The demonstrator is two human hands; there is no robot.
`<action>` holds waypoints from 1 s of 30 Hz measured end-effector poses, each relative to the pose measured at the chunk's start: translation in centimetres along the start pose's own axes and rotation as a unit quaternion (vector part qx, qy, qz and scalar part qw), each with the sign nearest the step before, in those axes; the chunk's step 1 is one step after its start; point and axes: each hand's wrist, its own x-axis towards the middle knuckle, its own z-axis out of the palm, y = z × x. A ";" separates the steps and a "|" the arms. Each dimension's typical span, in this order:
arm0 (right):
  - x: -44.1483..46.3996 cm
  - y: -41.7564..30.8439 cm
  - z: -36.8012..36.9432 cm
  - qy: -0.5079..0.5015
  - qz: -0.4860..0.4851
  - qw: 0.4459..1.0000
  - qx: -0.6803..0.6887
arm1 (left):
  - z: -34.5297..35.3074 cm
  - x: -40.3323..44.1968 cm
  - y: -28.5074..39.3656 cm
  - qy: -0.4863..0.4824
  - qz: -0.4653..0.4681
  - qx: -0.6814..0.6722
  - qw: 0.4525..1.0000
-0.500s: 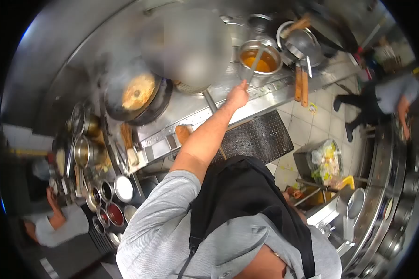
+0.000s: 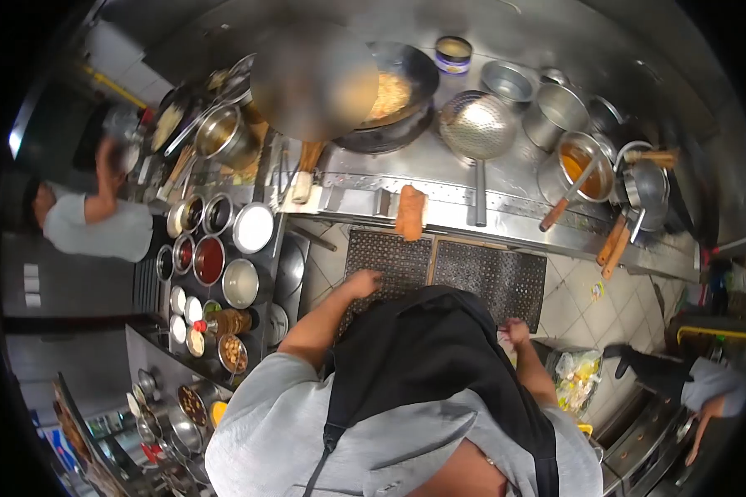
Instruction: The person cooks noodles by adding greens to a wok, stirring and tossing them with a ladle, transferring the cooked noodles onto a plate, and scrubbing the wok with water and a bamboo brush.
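Observation:
My left hand (image 2: 362, 284) hangs over the black perforated floor mat, with fingers curled and nothing visible in them. My right hand (image 2: 515, 330) is closed low beside my apron (image 2: 423, 356); something small and pale shows at its fingers, too indistinct to name. On the steel counter ahead, a ladle (image 2: 584, 176) leans in a pot (image 2: 547, 178) of orange liquid, its wooden handle over the near rim. A perforated strainer (image 2: 477, 124) lies left of it, handle toward me. Farther left, a wok (image 2: 423, 74) holds yellowish food (image 2: 391, 95), partly hidden by a blurred patch.
An orange-brown cloth (image 2: 409, 213) hangs at the counter edge (image 2: 514, 234). Bowls of sauces, including a red one (image 2: 210, 260), stand at left. Co-workers stand at far left (image 2: 91, 228) and far right (image 2: 713, 385). A bin of scraps (image 2: 578, 377) is at right.
My left hand has let go of the ladle and drawn back toward my body. The ladle stays in the pot. My view has turned left, bringing more sauce bowls into sight.

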 end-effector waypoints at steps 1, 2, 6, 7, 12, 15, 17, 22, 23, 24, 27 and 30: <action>0.6 -2.4 0.0 0.022 -0.005 0.998 -0.052 | 3.9 -1.8 -6.4 -0.021 0.119 0.148 0.982; 0.7 -4.9 0.5 0.027 0.009 0.997 -0.070 | 7.0 -4.5 -12.4 -0.053 0.182 0.217 0.958; 1.6 -13.0 5.1 0.015 0.035 0.988 -0.147 | 11.1 -17.5 -11.2 -0.024 -0.440 -0.401 0.803; 1.8 -14.5 7.1 0.003 0.034 0.986 -0.165 | 12.4 -19.7 -11.3 -0.009 -0.455 -0.427 0.782; 1.0 -17.3 22.0 -0.088 -0.046 0.988 -0.121 | 23.8 -25.5 -16.0 0.008 -0.245 -0.374 0.894; -2.9 -17.5 30.4 -0.171 -0.205 0.922 -0.281 | 28.0 -26.1 -18.5 -0.007 -0.098 -0.274 0.957; -5.3 -17.6 34.2 -0.212 -0.260 0.879 -0.340 | 28.1 -27.0 -19.3 0.008 -0.136 -0.281 0.950; -9.7 -18.5 35.5 -0.211 -0.272 0.863 -0.370 | 22.1 -26.3 -20.9 0.006 -0.179 -0.363 0.915; -10.3 -18.6 34.8 -0.194 -0.261 0.871 -0.367 | 21.4 -25.0 -21.8 0.008 -0.244 -0.414 0.877; -10.8 -18.8 33.7 -0.170 -0.245 0.883 -0.363 | 20.6 -23.6 -22.8 0.009 -0.308 -0.462 0.831; -8.0 -16.5 29.9 -0.108 -0.204 0.907 -0.353 | 12.1 -22.0 -18.4 0.046 -0.342 -0.494 0.798; -2.8 -10.9 24.5 -0.091 -0.118 0.921 -0.360 | 10.5 -19.3 -18.0 0.052 -0.291 -0.516 0.804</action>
